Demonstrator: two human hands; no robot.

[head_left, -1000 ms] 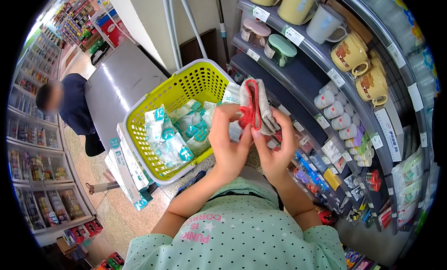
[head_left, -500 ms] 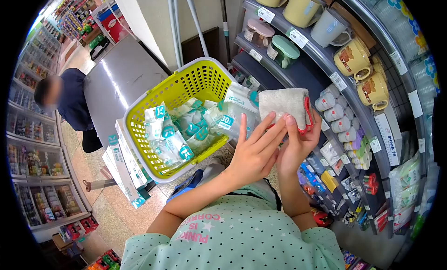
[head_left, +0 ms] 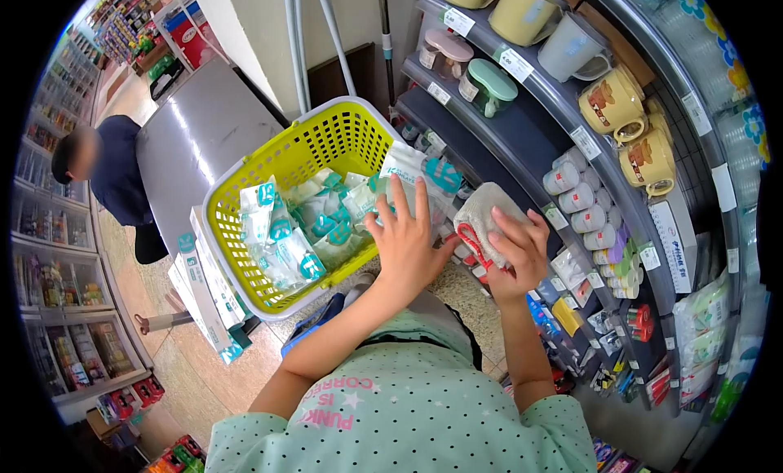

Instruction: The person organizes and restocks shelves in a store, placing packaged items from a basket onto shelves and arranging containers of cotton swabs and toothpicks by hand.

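Note:
A folded grey cloth with red edging is in my right hand, its fingers wrapped over one side. My left hand has its fingers spread, the thumb pointing at the cloth's red edge; whether it touches I cannot tell. Just beyond the left fingers stands a yellow-green basket with perforated sides. Inside it lie several white and teal plastic packets. A larger clear and white packet leans at the basket's right rim, partly behind my left fingertips.
Curved shelves on the right carry mugs, lidded containers and small white jars. A grey table stands beyond the basket. Flat white boxes are beside the basket. A person in dark clothing is at the left.
My left hand has come off the cloth and shifted left with fingers spread. My right hand has turned and lowered the cloth, now holding it alone. The view has moved slightly.

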